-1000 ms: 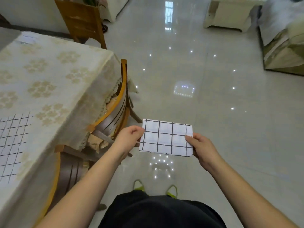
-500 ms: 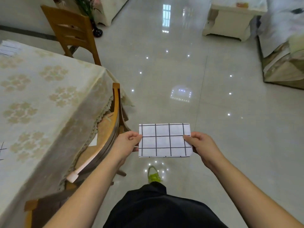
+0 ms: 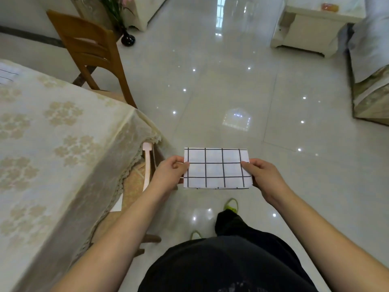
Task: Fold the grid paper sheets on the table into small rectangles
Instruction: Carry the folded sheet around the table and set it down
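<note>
— What do the fingers have?

— I see the left hand (image 3: 169,170) pinching the left edge of the folded grid paper (image 3: 216,167), thumb on top, and the right hand (image 3: 260,175) pinching the right edge the same way. The paper hangs flat in the air over the floor (image 3: 221,91), off the table (image 3: 52,144).

— Any change since a second ago?

— The grip is unchanged. My view has swung right: the grid sheet on the table has left the frame, and the wooden chair (image 3: 92,51) at the far corner now shows fully.

— What's around?

— A second chair (image 3: 136,182) tucked under the tablecloth beside my left wrist, a black vase (image 3: 128,40) beyond, a cream cabinet (image 3: 311,26) far right. Nothing blocks the paper.
</note>
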`<state>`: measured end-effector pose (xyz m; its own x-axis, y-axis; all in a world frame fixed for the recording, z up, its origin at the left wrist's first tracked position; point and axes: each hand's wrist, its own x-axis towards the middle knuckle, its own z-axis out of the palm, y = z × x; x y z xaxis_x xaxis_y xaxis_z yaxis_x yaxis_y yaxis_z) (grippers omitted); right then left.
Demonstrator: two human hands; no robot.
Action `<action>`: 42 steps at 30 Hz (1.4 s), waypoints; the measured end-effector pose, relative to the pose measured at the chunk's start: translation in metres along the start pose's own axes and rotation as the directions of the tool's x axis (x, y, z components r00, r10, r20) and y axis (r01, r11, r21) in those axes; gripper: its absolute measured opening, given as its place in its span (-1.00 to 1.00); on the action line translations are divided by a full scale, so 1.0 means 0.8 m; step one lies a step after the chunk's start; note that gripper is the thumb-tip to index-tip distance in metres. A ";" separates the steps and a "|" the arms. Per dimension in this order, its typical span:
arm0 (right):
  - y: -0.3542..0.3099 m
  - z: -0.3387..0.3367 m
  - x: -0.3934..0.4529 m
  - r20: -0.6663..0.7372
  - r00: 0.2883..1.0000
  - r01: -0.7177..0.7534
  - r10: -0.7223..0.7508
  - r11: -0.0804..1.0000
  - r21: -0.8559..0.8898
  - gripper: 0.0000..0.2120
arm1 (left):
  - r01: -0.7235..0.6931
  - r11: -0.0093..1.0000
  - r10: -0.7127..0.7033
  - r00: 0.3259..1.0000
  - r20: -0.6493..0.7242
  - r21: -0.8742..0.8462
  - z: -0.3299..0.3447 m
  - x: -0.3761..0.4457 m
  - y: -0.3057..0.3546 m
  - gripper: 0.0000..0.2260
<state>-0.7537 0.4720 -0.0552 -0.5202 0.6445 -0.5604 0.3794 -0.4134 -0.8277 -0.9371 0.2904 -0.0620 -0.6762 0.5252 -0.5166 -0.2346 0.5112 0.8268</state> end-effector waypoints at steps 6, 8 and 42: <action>-0.065 -0.010 0.119 0.074 0.996 0.049 -0.045 0.998 -0.049 -0.89 | 0.024 1.000 -0.024 0.999 -0.042 0.013 0.021 0.095 0.061 -0.79; -0.094 -0.016 0.156 0.098 0.994 0.057 -0.051 0.997 -0.059 -0.89 | 0.042 0.999 -0.043 0.997 -0.060 -0.012 0.030 0.119 0.088 -0.83; -0.439 0.243 0.604 0.373 0.927 0.189 -0.039 0.908 -0.373 -0.90 | 0.079 0.947 -0.183 0.929 -0.322 -0.310 -0.128 0.523 0.284 -0.86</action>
<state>-1.2867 0.8037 -0.0409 -0.7826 0.3737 -0.4979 0.5320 -0.0139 -0.8466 -1.3445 0.5566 -0.0673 -0.8099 0.1758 -0.5597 -0.4925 0.3145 0.8115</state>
